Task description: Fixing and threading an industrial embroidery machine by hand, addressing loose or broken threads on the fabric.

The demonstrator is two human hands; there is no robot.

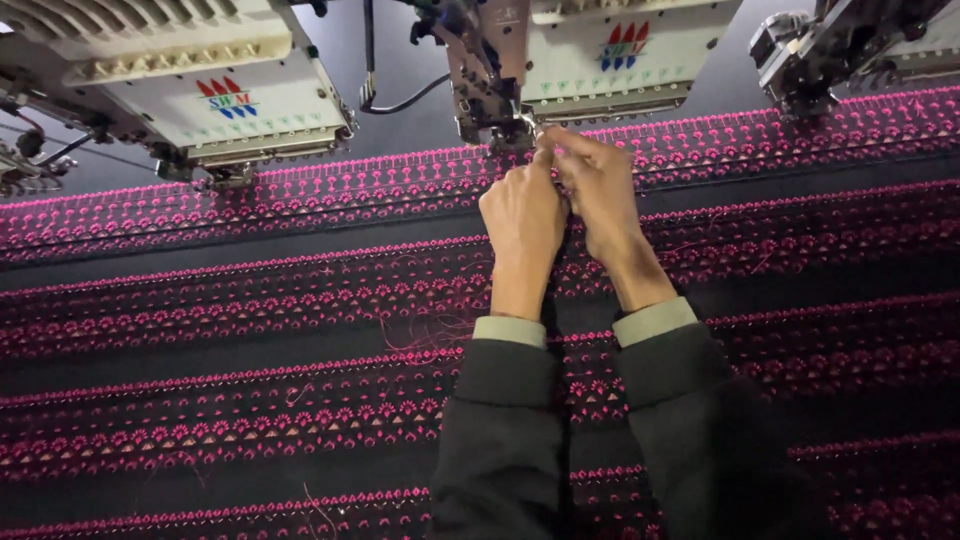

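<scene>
Bare hands [565, 205], dark jacket sleeves [500, 440], pale green shirt cuffs [510, 331]

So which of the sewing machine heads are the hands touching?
The middle white embroidery machine head. Both the left hand and the right hand are pinched together right under its needle, while the heads on either side have nobody at them.

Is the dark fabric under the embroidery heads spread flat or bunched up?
Spread flat: the dark fabric lies smooth, its pink rows running straight beneath both hands.
</scene>
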